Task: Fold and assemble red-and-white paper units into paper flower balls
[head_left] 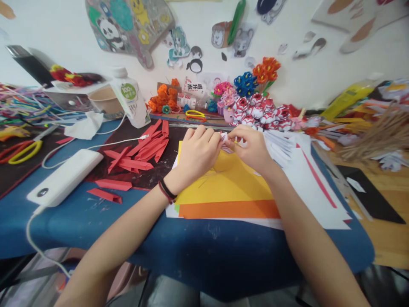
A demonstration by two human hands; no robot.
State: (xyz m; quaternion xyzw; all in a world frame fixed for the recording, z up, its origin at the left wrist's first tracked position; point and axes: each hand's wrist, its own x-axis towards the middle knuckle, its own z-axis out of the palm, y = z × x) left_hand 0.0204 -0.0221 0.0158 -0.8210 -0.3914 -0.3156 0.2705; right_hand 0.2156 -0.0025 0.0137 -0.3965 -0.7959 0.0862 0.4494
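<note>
Between my two hands is a small piece of folded white and red paper point(225, 140), partly covered by fingers. My left hand point(202, 147) is closed on its left side, knuckles up, with a dark band at the wrist. The fingertips of my right hand point(247, 145) pinch it from the right. Both hands are over a stack of coloured sheets, yellow paper point(220, 183) on top and orange paper point(226, 209) below. Folded red paper strips point(140, 151) lie left of my left hand. Folded white paper strips point(277, 147) lie beside my right hand.
A white power bank point(65, 177) with cables and yellow-handled scissors point(25, 152) are at left. A white bottle point(129, 96) stands behind. Along the wall are red-and-white paper flowers point(255, 111), orange flowers point(164, 97) and smaller scissors point(195, 114). A yellow bottle point(348, 98) leans at right.
</note>
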